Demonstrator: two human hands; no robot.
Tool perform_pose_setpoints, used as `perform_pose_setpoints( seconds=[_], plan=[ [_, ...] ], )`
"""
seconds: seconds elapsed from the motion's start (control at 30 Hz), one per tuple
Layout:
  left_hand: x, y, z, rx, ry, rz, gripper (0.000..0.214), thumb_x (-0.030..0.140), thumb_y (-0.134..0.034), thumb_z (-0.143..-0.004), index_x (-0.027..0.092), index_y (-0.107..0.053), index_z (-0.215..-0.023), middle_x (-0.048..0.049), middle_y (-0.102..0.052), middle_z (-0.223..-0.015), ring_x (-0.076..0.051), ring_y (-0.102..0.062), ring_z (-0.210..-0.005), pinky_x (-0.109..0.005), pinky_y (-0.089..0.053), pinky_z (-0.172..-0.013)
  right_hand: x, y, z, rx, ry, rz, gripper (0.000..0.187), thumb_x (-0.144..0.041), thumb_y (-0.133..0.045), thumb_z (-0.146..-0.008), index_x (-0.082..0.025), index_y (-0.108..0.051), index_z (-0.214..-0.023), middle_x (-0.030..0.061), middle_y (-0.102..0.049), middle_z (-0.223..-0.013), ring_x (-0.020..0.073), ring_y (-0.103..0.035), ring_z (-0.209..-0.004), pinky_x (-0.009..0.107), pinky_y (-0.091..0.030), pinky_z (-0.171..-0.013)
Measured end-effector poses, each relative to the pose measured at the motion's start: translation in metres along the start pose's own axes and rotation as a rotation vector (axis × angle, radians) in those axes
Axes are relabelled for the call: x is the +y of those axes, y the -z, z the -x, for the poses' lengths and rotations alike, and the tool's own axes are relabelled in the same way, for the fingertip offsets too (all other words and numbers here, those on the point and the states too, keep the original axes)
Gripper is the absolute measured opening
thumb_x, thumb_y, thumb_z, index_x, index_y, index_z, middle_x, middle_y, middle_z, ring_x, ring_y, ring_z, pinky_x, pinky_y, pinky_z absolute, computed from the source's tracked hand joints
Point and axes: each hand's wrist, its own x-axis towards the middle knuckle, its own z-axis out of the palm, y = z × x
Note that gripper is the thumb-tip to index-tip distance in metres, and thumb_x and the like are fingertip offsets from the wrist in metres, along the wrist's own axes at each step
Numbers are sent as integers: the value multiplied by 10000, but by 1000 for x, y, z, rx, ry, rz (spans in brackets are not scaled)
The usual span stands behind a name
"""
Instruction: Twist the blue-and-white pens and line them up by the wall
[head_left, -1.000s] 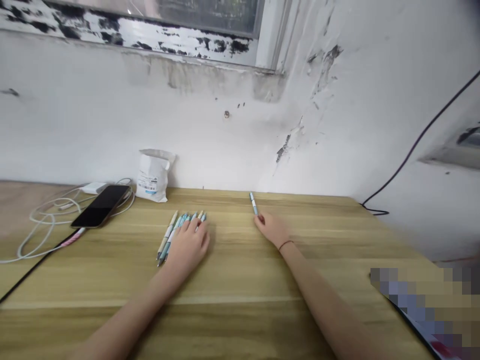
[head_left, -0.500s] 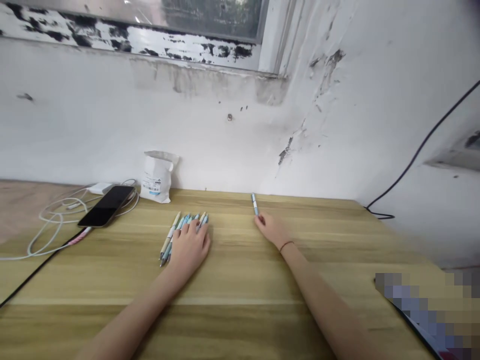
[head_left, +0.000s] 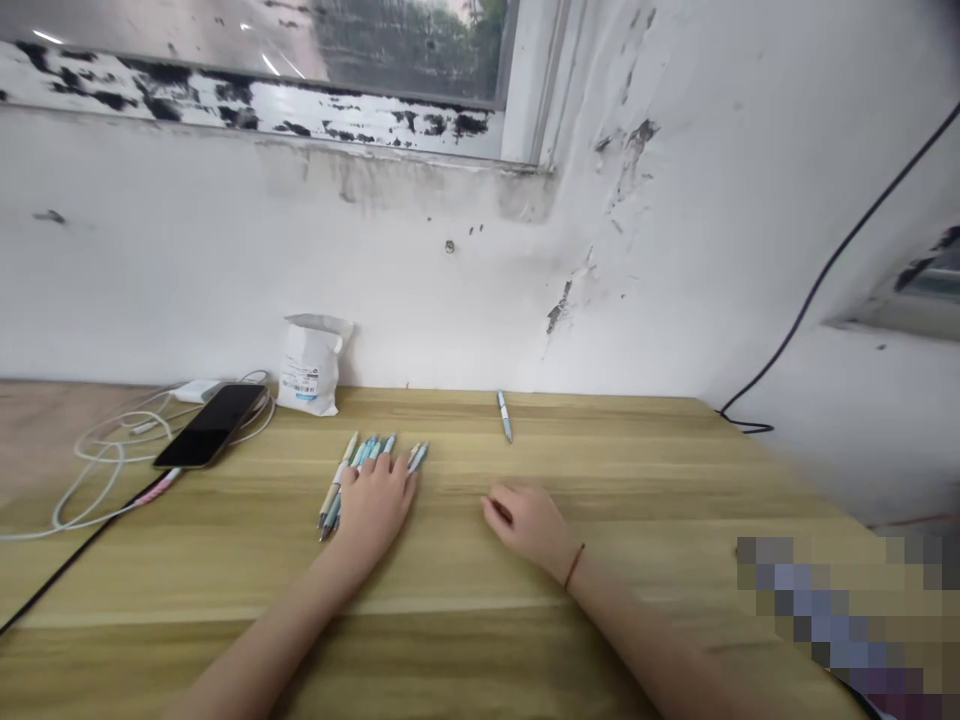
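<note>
My left hand (head_left: 379,498) lies palm down over a bunch of pens (head_left: 336,490), fingers stretched forward and slightly apart. The pens are light blue, teal and cream with white bands, side by side, and the hand hides part of them. At its right fingers, a couple of pens (head_left: 418,457) lie a little apart from the bunch. My right hand (head_left: 529,520) is just above or on the table, with its fingers curled in and nothing seen in them. Beyond it, a single blue-and-white pen (head_left: 505,417) lies alone near the wall.
A white paper-like packet (head_left: 309,368) stands against the wall. To its left are a black phone (head_left: 211,425), a white charger (head_left: 199,390) and looped white cables (head_left: 112,455). A dark cable (head_left: 787,340) hangs at the right. A blurred-out object (head_left: 832,620) is at lower right.
My right hand has let go of the single pen and drawn back toward me; the pen stays near the wall. My left hand stays on the bunch, where the rightmost pens now lie farther right.
</note>
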Motion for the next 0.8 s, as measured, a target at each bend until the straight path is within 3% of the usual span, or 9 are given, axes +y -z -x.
perform_pose_setpoints(
  seconds=[0.13,0.3,0.43,0.57,0.67,0.8],
  plan=[
    [1,3,2,11,-67,-18,268,254,-370,-893,163,-620,-926,-130,-607,-911,-285,-564,-843,-393,-386,-713,-3,2,-1,-30,15,-43,266,-242,-424,-884,-176,-495,-636,-4,-540,-591,103,-454,-557,232,-248,-552],
    [-2,-2,2,77,-123,5,267,118,-367,-861,166,-616,-944,-128,-605,-918,-276,-571,-829,-381,-408,-688,-1,4,-2,-62,-12,-64,280,-261,-405,-896,-183,-492,-642,1,-544,-602,113,-474,-571,234,-264,-557],
    [-8,-7,-1,91,-90,35,216,233,-412,-877,159,-615,-889,-127,-621,-834,-297,-577,-810,-396,-406,-676,0,4,-2,-81,-12,-72,280,-264,-401,-899,-184,-489,-645,-3,-538,-600,112,-469,-569,233,-268,-557],
    [-12,-5,-2,58,-63,74,298,321,-383,-898,153,-602,-783,-124,-628,-799,-293,-584,-806,-403,-405,-698,0,6,-2,-73,-10,-73,281,-258,-406,-897,-183,-485,-638,-8,-529,-593,108,-461,-564,232,-268,-551],
    [-4,6,1,13,-99,366,304,340,-333,-921,173,-572,-838,-77,-625,-814,-220,-593,-775,-340,-426,-689,-5,10,-1,-56,20,-100,283,-274,-405,-901,-183,-504,-652,-4,-534,-604,115,-470,-583,235,-294,-578],
    [17,19,11,-21,-102,909,288,374,-265,-942,200,-491,-900,-7,-592,-766,-147,-567,-687,-269,-445,-630,-19,12,-2,-59,104,-236,194,-368,-489,-871,-187,-550,-903,19,-602,-768,144,-523,-717,247,-358,-674]
  ],
)
